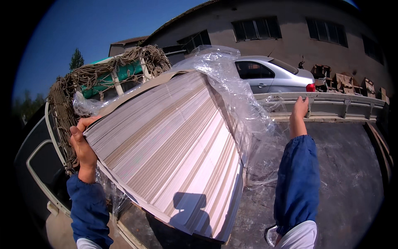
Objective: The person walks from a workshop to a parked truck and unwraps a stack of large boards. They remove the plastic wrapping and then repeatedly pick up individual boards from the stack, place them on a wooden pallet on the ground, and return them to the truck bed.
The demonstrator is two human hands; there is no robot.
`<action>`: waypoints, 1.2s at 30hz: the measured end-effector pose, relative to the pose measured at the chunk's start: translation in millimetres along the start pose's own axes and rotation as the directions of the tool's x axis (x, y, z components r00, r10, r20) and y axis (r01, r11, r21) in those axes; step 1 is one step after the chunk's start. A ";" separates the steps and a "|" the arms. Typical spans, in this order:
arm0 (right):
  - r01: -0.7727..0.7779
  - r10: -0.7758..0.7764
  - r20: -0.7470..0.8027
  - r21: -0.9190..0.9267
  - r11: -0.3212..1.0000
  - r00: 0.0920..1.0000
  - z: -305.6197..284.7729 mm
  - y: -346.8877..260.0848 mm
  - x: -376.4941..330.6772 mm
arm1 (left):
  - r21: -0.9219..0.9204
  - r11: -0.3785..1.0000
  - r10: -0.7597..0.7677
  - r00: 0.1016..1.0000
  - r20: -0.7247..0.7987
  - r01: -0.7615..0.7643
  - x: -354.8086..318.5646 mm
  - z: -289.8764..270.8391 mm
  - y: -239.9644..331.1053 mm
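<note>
That stack of sheets (166, 153) is looking seriously heavy to me, so I wouldn't be treating it as one easy lift. Packed together it's probably acting stiff as a block, but single sheets would likely be bending, sliding on each other and getting dinged at the corners. I'd be taking hold low down with both hands, not by the top edge or the loose clear plastic wrap (240, 91), which is likely slippery and tearing easily.

It's sitting in the middle of the frame on the dark truck bed (344, 157), showing its layered edges in white, pale grey and tan stripes, with a brown sheet lying along the top. The wrap is hanging crumpled down its right side, and a shadow is falling across the bottom.

The left hand (84, 145), left of center, is gripping the upper left corner, fingers curling over it. The right hand (299, 113) is hovering near the pale side panel (331, 106), right of center; with film that clear, I can't tell whether it's pinching any.
</note>
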State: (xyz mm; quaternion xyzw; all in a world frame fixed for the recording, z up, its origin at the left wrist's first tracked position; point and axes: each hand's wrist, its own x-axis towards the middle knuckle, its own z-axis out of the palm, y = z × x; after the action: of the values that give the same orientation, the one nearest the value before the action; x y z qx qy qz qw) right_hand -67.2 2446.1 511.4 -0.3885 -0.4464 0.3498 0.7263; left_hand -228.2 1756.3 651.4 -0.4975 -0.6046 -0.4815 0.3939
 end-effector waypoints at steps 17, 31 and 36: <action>0.473 -0.654 0.753 0.550 0.688 0.075 -108.4 -351.5 -339.7 | 0.048 0.953 0.268 0.907 0.324 -0.299 22.7 -36.7 14.5; 0.704 -0.414 0.908 0.250 0.665 0.069 -103.3 -438.1 -405.9 | 0.018 0.934 0.331 0.886 0.326 -0.356 20.5 -76.8 -60.9; 0.672 -0.287 0.952 0.145 0.726 0.104 -99.0 -450.7 -417.2 | -0.008 0.951 0.293 0.896 0.334 -0.308 20.0 -82.3 -71.0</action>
State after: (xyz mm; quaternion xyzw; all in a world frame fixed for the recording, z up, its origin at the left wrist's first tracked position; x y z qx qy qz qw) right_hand -52.2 1860.1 719.6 -0.0506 -0.9323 0.1649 0.3179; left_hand -301.9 1677.6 675.5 -0.6494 -0.5887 -0.3107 0.3675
